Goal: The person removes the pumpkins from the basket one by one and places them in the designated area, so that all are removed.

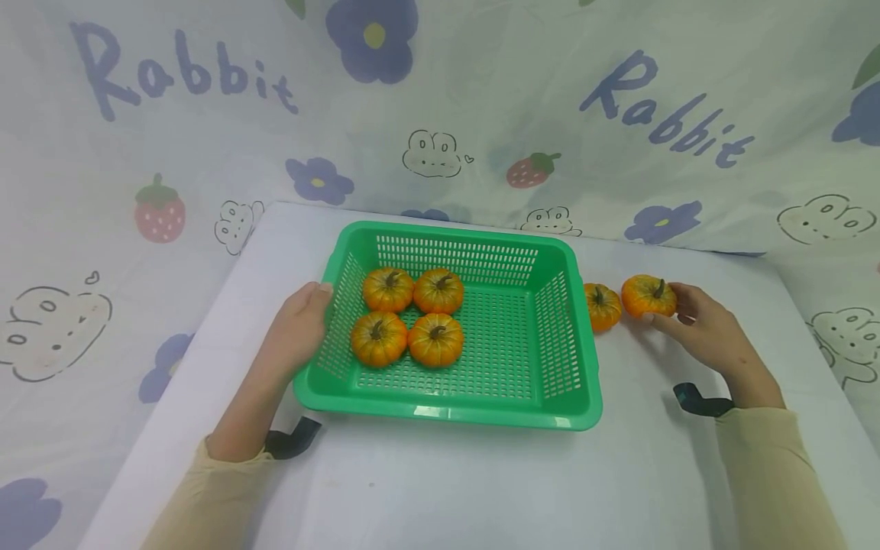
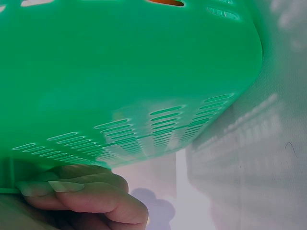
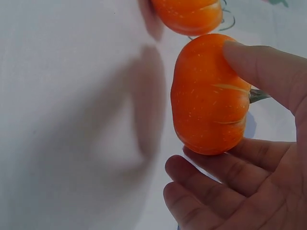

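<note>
A green plastic basket with slotted walls stands on the white table, several small orange pumpkins grouped in its left half. My left hand grips the basket's left rim, thumb on top; in the left wrist view its curled fingers show under the rim against the outer wall. To the right of the basket, my right hand holds another small pumpkin between thumb and fingers, its stem turned toward the palm. One more pumpkin sits between that one and the basket's right wall.
White cloth covers the table. Behind it hangs a curtain printed with rabbits, flowers and strawberries, which also runs along the left and right sides. A black strap piece sticks out at the right wrist, and a similar one at the left.
</note>
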The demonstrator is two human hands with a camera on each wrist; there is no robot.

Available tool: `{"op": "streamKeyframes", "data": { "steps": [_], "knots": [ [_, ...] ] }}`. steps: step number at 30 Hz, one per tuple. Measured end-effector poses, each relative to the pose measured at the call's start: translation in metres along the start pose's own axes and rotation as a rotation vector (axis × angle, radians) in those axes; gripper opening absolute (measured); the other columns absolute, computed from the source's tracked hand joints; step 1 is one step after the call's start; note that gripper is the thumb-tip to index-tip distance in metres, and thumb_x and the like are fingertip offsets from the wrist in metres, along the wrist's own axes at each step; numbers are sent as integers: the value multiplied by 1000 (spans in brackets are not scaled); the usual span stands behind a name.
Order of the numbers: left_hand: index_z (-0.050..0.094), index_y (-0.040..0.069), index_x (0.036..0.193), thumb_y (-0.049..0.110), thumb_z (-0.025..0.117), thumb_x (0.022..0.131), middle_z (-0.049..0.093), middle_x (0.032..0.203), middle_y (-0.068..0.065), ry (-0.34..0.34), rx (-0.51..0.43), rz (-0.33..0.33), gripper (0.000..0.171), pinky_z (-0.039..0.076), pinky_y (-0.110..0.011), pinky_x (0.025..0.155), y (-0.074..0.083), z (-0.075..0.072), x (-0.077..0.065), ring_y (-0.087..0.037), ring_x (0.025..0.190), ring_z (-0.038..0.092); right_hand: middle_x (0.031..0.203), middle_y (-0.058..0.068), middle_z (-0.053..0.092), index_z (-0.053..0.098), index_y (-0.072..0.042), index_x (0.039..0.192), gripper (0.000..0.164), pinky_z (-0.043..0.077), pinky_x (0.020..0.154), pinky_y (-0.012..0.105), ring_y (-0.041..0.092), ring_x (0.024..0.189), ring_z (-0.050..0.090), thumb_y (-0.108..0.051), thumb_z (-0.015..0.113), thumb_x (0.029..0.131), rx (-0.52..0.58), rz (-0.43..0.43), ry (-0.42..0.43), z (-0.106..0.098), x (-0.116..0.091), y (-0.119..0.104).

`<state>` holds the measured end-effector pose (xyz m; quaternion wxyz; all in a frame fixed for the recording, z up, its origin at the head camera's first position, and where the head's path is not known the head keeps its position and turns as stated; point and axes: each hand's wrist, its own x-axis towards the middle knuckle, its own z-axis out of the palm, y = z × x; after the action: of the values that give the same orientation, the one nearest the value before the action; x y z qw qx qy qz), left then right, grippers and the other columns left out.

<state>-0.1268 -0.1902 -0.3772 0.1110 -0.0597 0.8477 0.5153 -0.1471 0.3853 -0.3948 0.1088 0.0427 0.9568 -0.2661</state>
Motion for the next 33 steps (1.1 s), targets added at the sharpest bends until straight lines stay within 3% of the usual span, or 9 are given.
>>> {"op": "streamKeyframes", "data": {
  "steps": [18, 33],
  "knots": [
    [48, -3, 131, 50, 23, 113, 63, 103, -24, -3, 20, -9, 61, 63, -41, 63, 2, 0, 0, -30, 79, 70, 156, 41, 30, 22, 11, 158, 96, 41, 105, 74, 63, 133, 41, -58, 59, 103, -31, 4, -59, 6, -2, 6],
    [49, -2, 130, 51, 24, 113, 63, 101, -23, 2, 9, 1, 61, 63, -42, 62, 0, 0, 0, -30, 77, 70, 158, 41, 27, 14, 8, 161, 107, 38, 105, 76, 64, 137, 37, -61, 67, 97, 7, 17, -91, 6, -4, 6]
  ]
}}
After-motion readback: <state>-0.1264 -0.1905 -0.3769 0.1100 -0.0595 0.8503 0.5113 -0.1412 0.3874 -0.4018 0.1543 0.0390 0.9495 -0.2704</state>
